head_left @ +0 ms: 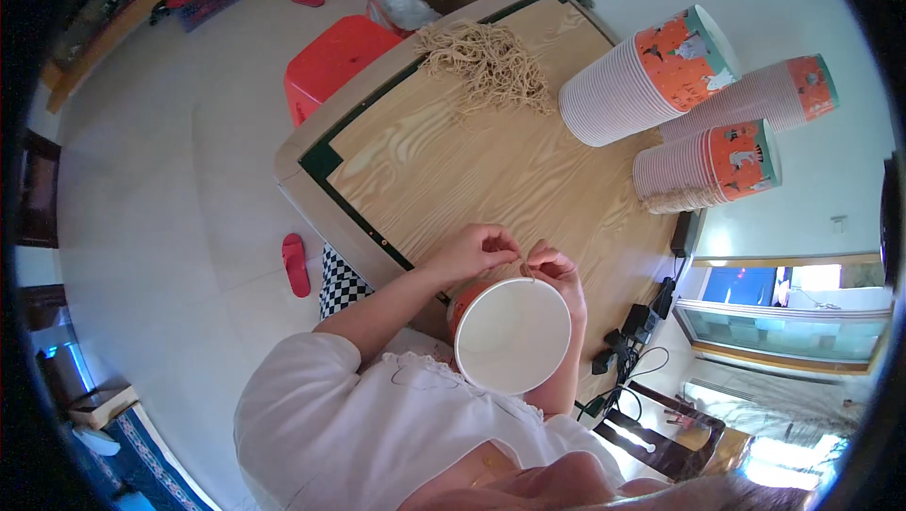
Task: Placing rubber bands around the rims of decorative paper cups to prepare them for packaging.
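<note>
Paper bucket (514, 339) is right in front of the person's chest, by the tabletop's near edge, white mouth tipped up at the camera, long axis running down and away from it. Left hand (481, 251) and right hand (559, 273) are both pinching a thin tan cord (527, 268) at the rim. Wood-grain tabletop (425, 171) has a dark green strip along its edge, plus a messy cord pile (491, 67) and stacked buckets (618, 86) farther off. Beyond that: red stool (335, 63), pale floor (189, 181), red slipper (295, 266).
</note>
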Demonstrator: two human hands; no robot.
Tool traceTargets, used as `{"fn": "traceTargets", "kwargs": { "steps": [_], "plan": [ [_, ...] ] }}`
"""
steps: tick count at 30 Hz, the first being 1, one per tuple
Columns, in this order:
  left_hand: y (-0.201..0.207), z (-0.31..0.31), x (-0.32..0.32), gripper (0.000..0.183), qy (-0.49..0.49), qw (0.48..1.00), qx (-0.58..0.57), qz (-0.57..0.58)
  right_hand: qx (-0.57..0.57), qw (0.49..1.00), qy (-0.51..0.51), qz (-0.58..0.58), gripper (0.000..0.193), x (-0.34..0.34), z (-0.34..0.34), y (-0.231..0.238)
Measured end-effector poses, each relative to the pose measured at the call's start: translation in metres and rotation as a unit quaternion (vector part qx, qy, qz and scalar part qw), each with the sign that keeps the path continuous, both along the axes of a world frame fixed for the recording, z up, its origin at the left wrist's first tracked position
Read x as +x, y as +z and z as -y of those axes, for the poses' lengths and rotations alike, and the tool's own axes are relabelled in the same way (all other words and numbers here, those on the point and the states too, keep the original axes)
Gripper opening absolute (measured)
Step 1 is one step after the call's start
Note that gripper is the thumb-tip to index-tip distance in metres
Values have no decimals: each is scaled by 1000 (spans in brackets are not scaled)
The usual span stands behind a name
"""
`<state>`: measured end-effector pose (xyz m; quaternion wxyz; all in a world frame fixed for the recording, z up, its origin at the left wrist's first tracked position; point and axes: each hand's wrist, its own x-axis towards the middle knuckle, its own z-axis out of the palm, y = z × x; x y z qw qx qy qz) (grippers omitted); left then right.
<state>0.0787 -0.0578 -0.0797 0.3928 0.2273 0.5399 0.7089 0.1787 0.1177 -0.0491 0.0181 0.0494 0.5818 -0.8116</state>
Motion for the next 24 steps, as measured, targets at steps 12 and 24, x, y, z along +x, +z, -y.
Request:
{"fn": "traceTargets", "kwargs": {
  "steps": [12,24],
  "plan": [
    [12,-3,-2,27,-53,995,74,48,93,995,-23,-15,9,-6,1,5],
    [-5,-13,-2,25,-97,960,142,222,35,998,-34,-29,6,-4,4,-5]
  ]
}}
